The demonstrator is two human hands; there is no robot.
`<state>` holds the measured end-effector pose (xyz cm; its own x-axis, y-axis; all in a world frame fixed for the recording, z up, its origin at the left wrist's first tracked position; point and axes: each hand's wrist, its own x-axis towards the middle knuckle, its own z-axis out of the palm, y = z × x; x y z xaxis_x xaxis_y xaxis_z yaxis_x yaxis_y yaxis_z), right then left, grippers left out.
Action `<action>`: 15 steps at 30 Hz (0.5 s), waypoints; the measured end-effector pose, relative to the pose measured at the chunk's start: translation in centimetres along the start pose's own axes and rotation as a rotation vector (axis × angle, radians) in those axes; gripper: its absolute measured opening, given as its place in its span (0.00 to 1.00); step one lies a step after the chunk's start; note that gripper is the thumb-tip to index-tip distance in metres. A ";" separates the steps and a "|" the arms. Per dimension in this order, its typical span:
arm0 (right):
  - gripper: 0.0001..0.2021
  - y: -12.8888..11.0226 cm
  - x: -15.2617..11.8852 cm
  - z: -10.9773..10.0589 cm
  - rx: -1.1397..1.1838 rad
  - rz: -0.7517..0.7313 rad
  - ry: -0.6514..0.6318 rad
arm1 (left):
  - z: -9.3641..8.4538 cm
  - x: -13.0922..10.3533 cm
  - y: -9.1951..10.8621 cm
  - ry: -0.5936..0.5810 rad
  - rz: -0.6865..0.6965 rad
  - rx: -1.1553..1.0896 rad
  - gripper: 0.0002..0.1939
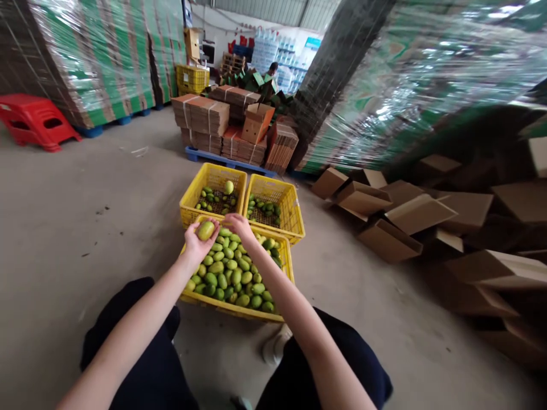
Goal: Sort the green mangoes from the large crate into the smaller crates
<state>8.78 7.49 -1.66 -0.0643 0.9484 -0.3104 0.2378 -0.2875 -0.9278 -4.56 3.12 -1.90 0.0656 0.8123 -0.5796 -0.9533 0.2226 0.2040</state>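
My left hand (200, 242) is turned palm up with its fingers curled around an oval yellow-green fruit (205, 230). To its right, my right hand (240, 225) reaches toward it with fingers stretched out, and no fruit shows in it. Both hands are over the far side of a yellow plastic crate (239, 310) filled with oval green fruits (236, 277). Beyond that stand two more yellow crates. The left one (188, 209) has several small green fruits and one larger pale fruit (229, 187) in it; the right one (296, 219) contains small dark green fruits (267, 210).
A blue pallet (213, 158) with bundled flat cartons (205, 114) stands ahead. Open cardboard boxes (387, 239) are heaped at the right. Plastic-wrapped stacks (115, 57) rise on both sides. A red stool (38, 119) is at the left. One person (272, 69) is in the background.
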 end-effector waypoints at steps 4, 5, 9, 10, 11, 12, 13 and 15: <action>0.03 3.8 -6.6 -2.5 -0.448 0.068 -0.297 | -0.8 0.7 -0.9 0.009 -0.011 0.063 0.19; 0.06 4.9 -8.2 -3.2 -0.561 0.082 -0.333 | -1.1 1.0 -1.3 0.011 -0.017 0.094 0.19; 0.12 7.9 -12.7 -5.1 -0.959 0.153 -0.402 | -3.7 2.2 -3.9 0.097 -0.155 0.222 0.15; 0.12 8.2 -13.3 -5.2 -1.042 0.171 -0.413 | -4.6 2.3 -4.7 0.128 -0.197 0.242 0.15; 0.13 8.3 -13.6 -5.1 -1.111 0.177 -0.424 | -5.5 2.3 -5.6 0.157 -0.229 0.256 0.14; 0.15 8.3 -13.9 -5.0 -1.164 0.167 -0.433 | -6.5 2.1 -6.5 0.184 -0.255 0.269 0.13; 0.16 8.1 -14.0 -4.8 -1.198 0.139 -0.435 | -7.4 1.8 -7.5 0.211 -0.280 0.285 0.13; 0.19 7.6 -14.2 -4.5 -1.225 0.063 -0.425 | -8.7 1.0 -9.4 0.246 -0.317 0.321 0.13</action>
<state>15.90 -7.55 -3.37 -0.2673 0.7567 -0.5966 0.9632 0.1928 -0.1871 1.87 -2.84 -11.30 0.2286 0.5356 -0.8129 -0.7566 0.6232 0.1979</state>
